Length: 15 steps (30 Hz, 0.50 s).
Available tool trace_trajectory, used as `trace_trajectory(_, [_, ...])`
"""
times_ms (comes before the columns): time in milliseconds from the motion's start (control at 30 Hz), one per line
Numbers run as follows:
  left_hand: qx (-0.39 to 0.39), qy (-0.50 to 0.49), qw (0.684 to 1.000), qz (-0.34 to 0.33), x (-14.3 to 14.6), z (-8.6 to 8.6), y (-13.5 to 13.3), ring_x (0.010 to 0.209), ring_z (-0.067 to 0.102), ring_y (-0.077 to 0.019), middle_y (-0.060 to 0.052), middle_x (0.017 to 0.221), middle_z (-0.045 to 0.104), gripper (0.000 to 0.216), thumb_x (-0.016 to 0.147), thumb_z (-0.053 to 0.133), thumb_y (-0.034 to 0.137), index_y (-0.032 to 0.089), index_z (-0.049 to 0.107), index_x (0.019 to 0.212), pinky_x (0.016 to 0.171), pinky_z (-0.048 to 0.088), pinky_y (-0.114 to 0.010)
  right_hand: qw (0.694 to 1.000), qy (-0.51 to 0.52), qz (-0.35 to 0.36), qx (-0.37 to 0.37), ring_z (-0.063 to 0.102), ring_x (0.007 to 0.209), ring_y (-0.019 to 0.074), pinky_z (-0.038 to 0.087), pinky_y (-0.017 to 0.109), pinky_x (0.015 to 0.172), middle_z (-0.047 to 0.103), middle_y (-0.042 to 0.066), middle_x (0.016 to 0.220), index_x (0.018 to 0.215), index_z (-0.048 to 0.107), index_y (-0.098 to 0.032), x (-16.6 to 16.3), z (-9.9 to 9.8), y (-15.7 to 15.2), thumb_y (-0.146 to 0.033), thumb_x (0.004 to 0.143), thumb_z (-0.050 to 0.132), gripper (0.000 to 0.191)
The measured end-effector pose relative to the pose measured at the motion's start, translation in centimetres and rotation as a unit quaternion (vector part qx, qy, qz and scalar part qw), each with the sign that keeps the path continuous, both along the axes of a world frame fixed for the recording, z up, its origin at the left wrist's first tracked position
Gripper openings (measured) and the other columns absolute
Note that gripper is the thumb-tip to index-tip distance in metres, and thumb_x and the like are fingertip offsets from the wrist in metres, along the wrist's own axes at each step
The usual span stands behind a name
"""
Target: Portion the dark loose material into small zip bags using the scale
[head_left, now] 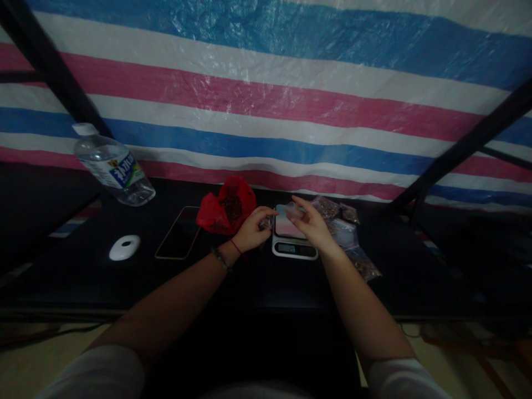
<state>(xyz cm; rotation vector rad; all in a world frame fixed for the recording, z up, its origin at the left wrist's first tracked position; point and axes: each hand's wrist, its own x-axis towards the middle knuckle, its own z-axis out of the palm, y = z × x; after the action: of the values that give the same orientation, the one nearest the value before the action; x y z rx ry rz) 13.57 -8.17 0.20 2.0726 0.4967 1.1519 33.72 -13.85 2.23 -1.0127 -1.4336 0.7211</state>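
My left hand [251,230] is closed at the left edge of a small white digital scale [295,250], its fingers around a small clear plastic bag [266,223] whose contents I cannot make out. Above the scale's reflective plate, my right hand [311,224] has thumb and forefinger around a piece of thin clear plastic [295,211], blurred in the dim light. Left of the scale, an open red plastic bag [211,213] holds a heap of small brown pieces [233,208]. Several small clear bags of brown pieces [363,264] lie right of the scale, partly behind my right hand.
A phone [178,233] lies on the black table [141,288], with a white rounded device [124,247] to its left. A plastic water bottle [114,166] stands at the back left. Striped plastic sheeting [266,100] hangs behind, between dark metal posts [461,144].
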Motion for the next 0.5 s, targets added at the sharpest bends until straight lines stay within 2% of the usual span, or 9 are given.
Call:
trace_trajectory(100, [-0.002,-0.014,1.0,0.007,-0.1,0.2,0.0,0.103,0.057,-0.02,-0.007,0.111,0.057,0.052,0.062,0.051,-0.002,0.019,0.063,0.108,0.092,0.048,-0.037,0.996,-0.067,-0.055,0.018,0.058,0.111,0.0218,0.049,0.04,0.096,0.055,0.007,0.123,0.124,0.055,-0.026,0.9,0.0,0.2,-0.029,0.077,0.064,0.048])
trace_trajectory(200, [-0.004,-0.033,0.999,0.01,-0.2,0.3,0.1,0.101,0.058,-0.0199,-0.008,0.111,0.057,0.049,0.062,0.052,0.0,0.018,0.063,0.106,0.089,0.048,-0.035,0.985,-0.138,-0.104,0.021,0.059,0.105,0.0214,0.048,0.04,0.094,0.06,0.007,0.113,0.119,0.056,-0.022,1.7,0.0,0.6,-0.026,0.073,0.063,0.046])
trace_trajectory(367, [0.007,-0.049,0.998,0.035,-0.3,0.4,0.2,0.1,0.058,-0.0201,-0.008,0.108,0.059,0.04,0.068,0.056,0.005,0.018,0.063,0.106,0.091,0.047,-0.036,0.938,-0.295,-0.18,-0.02,0.061,0.095,0.0234,0.047,0.042,0.091,0.065,0.007,0.097,0.097,0.06,-0.019,2.9,-0.8,1.1,-0.024,0.068,0.065,0.03])
trace_trajectory(500, [0.02,-0.054,0.998,0.04,-0.3,0.6,0.3,0.098,0.059,-0.0194,-0.008,0.105,0.058,0.03,0.072,0.059,0.009,0.018,0.064,0.1,0.088,0.048,-0.036,0.908,-0.373,-0.189,-0.009,0.056,0.108,0.028,0.041,0.05,0.1,0.065,0.01,0.108,0.107,0.06,-0.019,3.4,-1.1,1.2,-0.029,0.069,0.067,0.04])
